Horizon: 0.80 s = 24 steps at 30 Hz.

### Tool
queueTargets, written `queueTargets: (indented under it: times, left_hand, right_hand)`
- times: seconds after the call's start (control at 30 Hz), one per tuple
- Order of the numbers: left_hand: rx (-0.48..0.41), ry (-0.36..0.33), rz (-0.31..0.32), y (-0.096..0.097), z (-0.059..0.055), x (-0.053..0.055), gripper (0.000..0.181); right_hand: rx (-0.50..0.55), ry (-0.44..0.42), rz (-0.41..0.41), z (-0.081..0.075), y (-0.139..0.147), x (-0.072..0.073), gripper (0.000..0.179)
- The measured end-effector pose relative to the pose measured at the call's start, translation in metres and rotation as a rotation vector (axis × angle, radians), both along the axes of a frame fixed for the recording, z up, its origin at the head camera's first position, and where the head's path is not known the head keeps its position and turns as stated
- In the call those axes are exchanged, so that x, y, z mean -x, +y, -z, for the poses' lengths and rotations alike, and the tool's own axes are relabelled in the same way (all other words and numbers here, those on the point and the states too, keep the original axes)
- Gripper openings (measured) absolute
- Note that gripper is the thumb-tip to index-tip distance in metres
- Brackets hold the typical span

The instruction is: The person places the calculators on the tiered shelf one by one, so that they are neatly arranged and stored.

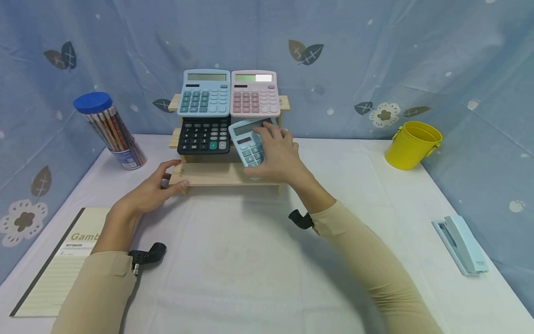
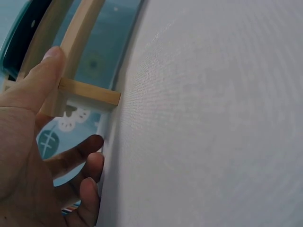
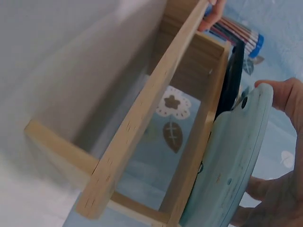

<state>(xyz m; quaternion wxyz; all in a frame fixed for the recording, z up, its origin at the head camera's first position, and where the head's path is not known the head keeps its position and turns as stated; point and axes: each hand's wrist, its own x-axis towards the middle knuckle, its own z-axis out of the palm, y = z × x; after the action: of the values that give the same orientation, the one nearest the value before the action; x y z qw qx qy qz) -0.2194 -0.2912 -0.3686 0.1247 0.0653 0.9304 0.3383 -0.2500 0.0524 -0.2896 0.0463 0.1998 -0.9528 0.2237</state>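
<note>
A tiered wooden rack (image 1: 217, 175) stands at the back of the table. My left hand (image 1: 148, 190) holds the left end of its lowest tier, the thumb (image 2: 47, 71) pressed on the wood and the other fingers loosely bent. My right hand (image 1: 277, 153) grips a light blue calculator (image 1: 249, 147) by its sides. That calculator leans tilted at the right of the middle tier, its back (image 3: 232, 156) against the wood in the right wrist view. Beside it is a black calculator (image 1: 204, 135). Above sit another blue calculator (image 1: 206, 93) and a pink calculator (image 1: 255, 94).
At the left stand a blue-lidded jar of pencils (image 1: 110, 130) and, nearer, a notebook (image 1: 54, 273) lying partly under my left arm. A yellow bucket (image 1: 410, 146) is at the back right. A light blue stapler (image 1: 460, 246) lies by the right edge.
</note>
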Motion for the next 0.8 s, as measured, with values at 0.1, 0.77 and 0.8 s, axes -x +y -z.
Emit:
queueTargets:
  times: [0.1, 0.77, 0.8]
  left_hand:
    - [-0.010, -0.003, 0.001, 0.000, 0.001, 0.000, 0.089]
    - [-0.029, 0.002, 0.003, -0.004, 0.002, 0.001, 0.089]
    - [-0.026, 0.002, 0.005, -0.005, 0.004, 0.001, 0.089]
  right_hand:
    - [-0.021, -0.002, 0.029, -0.001, -0.004, -0.002, 0.100]
    - [-0.209, -0.154, -0.025, -0.018, -0.005, 0.008, 0.122]
    - [-0.205, -0.168, -0.038, -0.018, -0.004, 0.009, 0.122]
